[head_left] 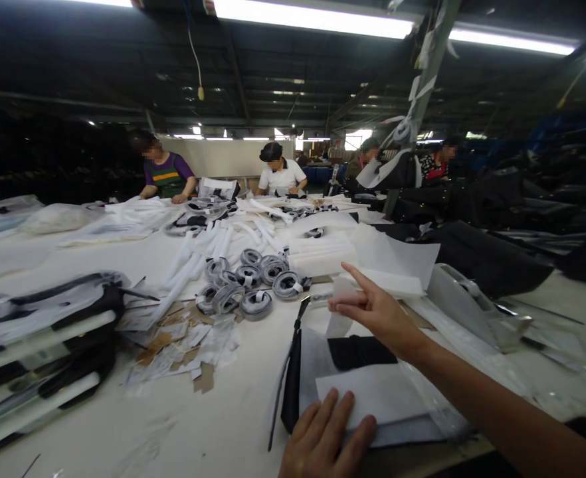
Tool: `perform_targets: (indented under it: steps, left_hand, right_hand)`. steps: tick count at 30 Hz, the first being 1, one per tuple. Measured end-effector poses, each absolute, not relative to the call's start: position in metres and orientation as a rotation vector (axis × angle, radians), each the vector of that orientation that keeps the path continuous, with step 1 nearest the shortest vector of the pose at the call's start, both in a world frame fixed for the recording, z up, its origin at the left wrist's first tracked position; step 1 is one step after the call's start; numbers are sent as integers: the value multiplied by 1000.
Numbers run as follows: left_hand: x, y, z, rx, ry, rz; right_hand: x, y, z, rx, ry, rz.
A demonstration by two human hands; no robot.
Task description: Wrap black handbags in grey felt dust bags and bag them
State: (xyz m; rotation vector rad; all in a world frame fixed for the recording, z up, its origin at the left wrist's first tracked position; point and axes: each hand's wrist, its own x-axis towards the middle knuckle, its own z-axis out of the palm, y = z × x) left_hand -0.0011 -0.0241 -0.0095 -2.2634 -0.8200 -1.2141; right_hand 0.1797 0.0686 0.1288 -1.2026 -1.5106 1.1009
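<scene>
A black bag (292,388) lies on the table in front of me, partly wrapped in white sheeting, with a thin strap along its left side. My left hand (325,435) rests on its near edge, fingers spread and flat, touching a white sheet (377,395) laid over the bag. Above the bag's far edge, my right hand (380,312) has its index finger stretched out. Its thumb and other fingers pinch a small piece of thin white wrapping paper (343,292). A metal clasp (303,304) on the strap sits just left of that paper.
Rolled, wrapped straps (256,304) are heaped beyond the bag. Paper and cardboard scraps (188,342) lie to their right-front and left. Wrapped bags (44,358) stand at left. A stack of white sheets (323,255) and a clear-wrapped item (465,305) lie right. Several people work farther back.
</scene>
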Motion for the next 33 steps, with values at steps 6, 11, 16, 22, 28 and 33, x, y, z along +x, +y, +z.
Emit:
perform_targets:
  steps: [6,11,16,22,28,33]
  left_hand:
    - [-2,-23,-8,-2237,-782,-1359]
    - [-1,-23,-5,-2258,-790,-1317]
    - [-1,-23,-4,-2251,-775,-1348]
    - [-1,-25,-2,-2275,-851,-1228]
    - [-8,-20,11,-2309,-803,-1165]
    - [0,-20,5,-2248,-852,-1266]
  right_hand:
    - [214,16,148,-928,-1818,1611]
    - [224,48,119,-1354,-2031,814]
    - [210,75,83,-1406,-2341,742]
    - [205,91,69,-1382,-2343,788]
    - [200,120,71,-1535,-2415,605]
    - [193,154,64,-1617,-2482,459]
